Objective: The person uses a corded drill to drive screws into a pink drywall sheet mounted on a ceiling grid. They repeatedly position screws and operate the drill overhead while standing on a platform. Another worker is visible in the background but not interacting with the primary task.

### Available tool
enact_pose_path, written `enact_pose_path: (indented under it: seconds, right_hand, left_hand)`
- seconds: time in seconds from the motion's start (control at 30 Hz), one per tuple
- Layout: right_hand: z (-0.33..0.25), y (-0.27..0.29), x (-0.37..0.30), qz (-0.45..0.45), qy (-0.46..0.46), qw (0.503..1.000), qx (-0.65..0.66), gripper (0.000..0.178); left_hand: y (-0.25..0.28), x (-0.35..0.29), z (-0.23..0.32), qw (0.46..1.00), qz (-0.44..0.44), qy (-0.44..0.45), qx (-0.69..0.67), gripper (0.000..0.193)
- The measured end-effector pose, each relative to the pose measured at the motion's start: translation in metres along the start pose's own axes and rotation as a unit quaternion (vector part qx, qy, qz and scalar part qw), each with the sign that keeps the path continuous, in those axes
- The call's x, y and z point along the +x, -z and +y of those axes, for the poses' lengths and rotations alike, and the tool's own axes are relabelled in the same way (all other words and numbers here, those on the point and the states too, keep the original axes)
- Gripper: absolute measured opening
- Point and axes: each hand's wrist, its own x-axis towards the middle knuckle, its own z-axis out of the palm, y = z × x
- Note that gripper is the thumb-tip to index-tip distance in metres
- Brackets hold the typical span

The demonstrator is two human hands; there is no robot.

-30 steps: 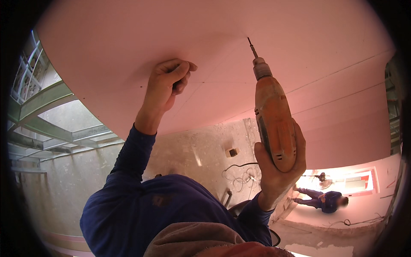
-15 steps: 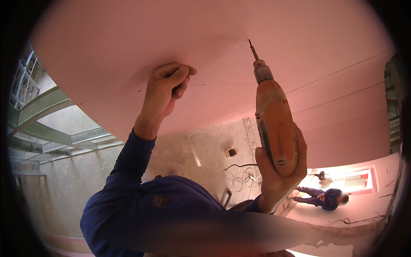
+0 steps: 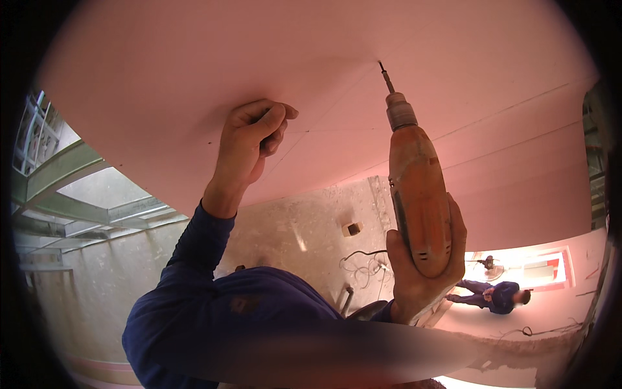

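Note:
My right hand (image 3: 414,285) grips the rear of a worn orange power drill (image 3: 421,194). The drill points up, and its thin dark bit (image 3: 387,79) meets the surface of a large pink board (image 3: 311,52). A screw at the tip is too small to make out. To the left, my left hand (image 3: 256,133) is closed with its fingers curled, against or very near the board. Whatever lies inside those fingers, if anything, is hidden. Thin pencil lines and small dark dots mark the board.
Green-grey metal framing (image 3: 65,172) shows at the left beside the board. A bare plaster wall (image 3: 291,227) has a small box opening (image 3: 353,229) and loose cables (image 3: 366,262). Farther off at the right, a person (image 3: 499,297) in dark clothing is near a bright window (image 3: 544,272).
The drill appears slightly lower and to the right in the picture, with its tip still at the board. My left hand has barely moved. The view has shifted a little.

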Motion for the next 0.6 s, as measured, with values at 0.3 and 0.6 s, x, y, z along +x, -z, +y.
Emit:
enact_pose_path:
  seconds: [0.3,0.6]
  right_hand:
    - [0.0023,-0.0008,-0.0023,-0.012,0.034,0.999,-0.028,0.084]
    - [0.0064,-0.0078,0.0039,-0.016,0.064,0.997,-0.048,0.084]
  left_hand:
    - [-0.0038,-0.0011,0.0007,1.0,0.007,-0.008,-0.012,0.025]
    - [0.001,-0.0014,0.0012,1.0,-0.017,0.007,0.006,0.028]
